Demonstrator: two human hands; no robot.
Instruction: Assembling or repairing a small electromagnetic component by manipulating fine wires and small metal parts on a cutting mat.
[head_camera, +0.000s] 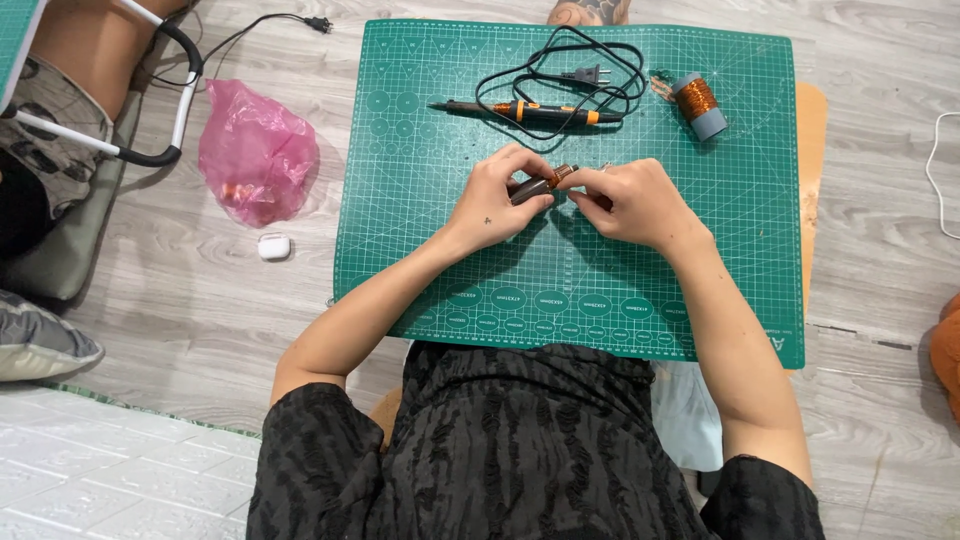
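Head view: left hand (497, 203) pinches a small dark rod (540, 186) wound with copper wire, over the mat (450, 260); right hand (630, 203) closed at the rod's coppery end (grip hidden); iron (530, 110) and spool (698, 104) lie beyond, apart.

Bare green cutting mat (400, 250) left of and below both hands; blocked toward frame top by soldering iron (530, 110), tangled black cord (590, 60), copper wire spool (697, 103) upper right.
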